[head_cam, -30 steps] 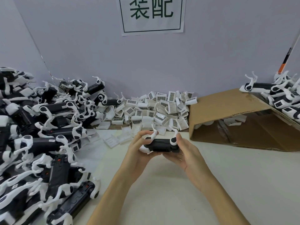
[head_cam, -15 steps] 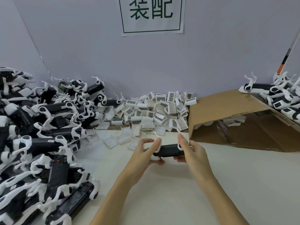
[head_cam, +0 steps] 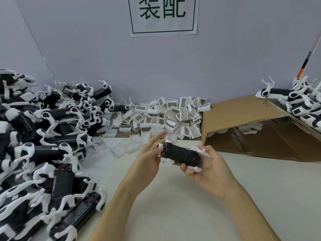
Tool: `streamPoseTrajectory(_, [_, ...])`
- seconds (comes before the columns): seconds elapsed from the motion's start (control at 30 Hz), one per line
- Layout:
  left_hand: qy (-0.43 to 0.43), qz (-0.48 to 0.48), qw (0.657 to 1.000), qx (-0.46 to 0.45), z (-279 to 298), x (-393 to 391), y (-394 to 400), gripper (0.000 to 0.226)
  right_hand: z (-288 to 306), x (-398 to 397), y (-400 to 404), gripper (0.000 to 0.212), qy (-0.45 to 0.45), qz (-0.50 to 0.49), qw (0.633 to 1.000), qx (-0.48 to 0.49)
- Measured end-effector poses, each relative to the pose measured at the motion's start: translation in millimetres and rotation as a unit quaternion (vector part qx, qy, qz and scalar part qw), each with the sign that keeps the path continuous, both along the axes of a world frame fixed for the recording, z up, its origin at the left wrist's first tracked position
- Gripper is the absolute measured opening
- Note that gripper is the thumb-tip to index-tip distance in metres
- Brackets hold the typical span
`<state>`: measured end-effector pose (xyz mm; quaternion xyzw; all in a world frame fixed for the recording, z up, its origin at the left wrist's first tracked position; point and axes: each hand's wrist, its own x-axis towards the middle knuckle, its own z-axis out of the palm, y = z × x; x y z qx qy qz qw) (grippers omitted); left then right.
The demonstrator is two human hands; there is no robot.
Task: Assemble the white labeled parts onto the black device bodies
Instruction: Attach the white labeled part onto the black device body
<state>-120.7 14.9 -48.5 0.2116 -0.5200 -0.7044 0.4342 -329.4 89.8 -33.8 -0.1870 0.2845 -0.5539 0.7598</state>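
Note:
A black device body [head_cam: 180, 154] with white end pieces lies across the fingers of my right hand [head_cam: 208, 169], which grips it from below and the right, above the table's middle. My left hand [head_cam: 149, 153] is at the body's left end, fingers spread and blurred, fingertips touching or just beside the white end. Behind the hands a heap of white labeled parts [head_cam: 165, 115] with barcode stickers lies against the wall. Several loose white parts [head_cam: 128, 146] lie just in front of the heap.
A large pile of black device bodies [head_cam: 43, 145] with white arms fills the left side of the table. A tipped cardboard box [head_cam: 257, 129] lies at right, with more devices [head_cam: 298, 103] on and behind it. A paper sign [head_cam: 163, 14] hangs on the wall.
The device has turned over in my hands, its dark underside with a red dot facing up. My right hand now cradles it from below. My left hand's fingers have opened at its left end.

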Motion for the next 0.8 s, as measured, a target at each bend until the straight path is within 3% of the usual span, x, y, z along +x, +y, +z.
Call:
streamPoseTrajectory(0.07, [-0.017,0.040,0.998,0.037,-1,-1,0,0.039,-2,1,0,0.048,0.023,-0.021,0.999,-0.021])
streamPoseTrajectory(0.17, [-0.080,0.066,0.994,0.042,-6,-4,2,0.038,-7,6,-1,0.048,0.081,-0.039,0.995,-0.047])
streamPoseTrajectory(0.27, [-0.066,0.096,0.993,0.025,-2,-6,6,0.035,-12,9,-4,0.042,0.211,-0.048,0.971,-0.104])
streamPoseTrajectory(0.33, [-0.034,0.105,0.994,0.016,3,-4,8,0.033,-13,12,-4,0.038,0.382,-0.071,0.903,-0.182])
streamPoseTrajectory(0.4, [-0.022,0.108,0.994,-0.007,5,-4,9,0.031,-16,17,-3,0.044,0.548,-0.129,0.782,-0.269])
streamPoseTrajectory(0.47, [-0.030,0.099,0.994,-0.039,7,-5,13,0.031,-22,26,-4,0.059,0.640,-0.184,0.670,-0.328])
streamPoseTrajectory(0.53, [-0.030,0.064,0.996,-0.051,7,-7,16,0.036,-29,33,-5,0.065,0.660,-0.220,0.633,-0.340])
streamPoseTrajectory(0.63, [-0.018,0.041,0.998,-0.042,6,-8,15,0.042,-34,33,-9,0.047,0.671,-0.263,0.608,-0.334])
streamPoseTrajectory(0.73, [-0.026,0.091,0.994,-0.046,8,-9,15,0.045,-33,29,-9,0.041,0.689,-0.303,0.573,-0.325])
streamPoseTrajectory(0.8, [-0.093,0.130,0.982,-0.098,7,-11,16,0.045,-33,26,-10,0.042,0.708,-0.324,0.543,-0.315])
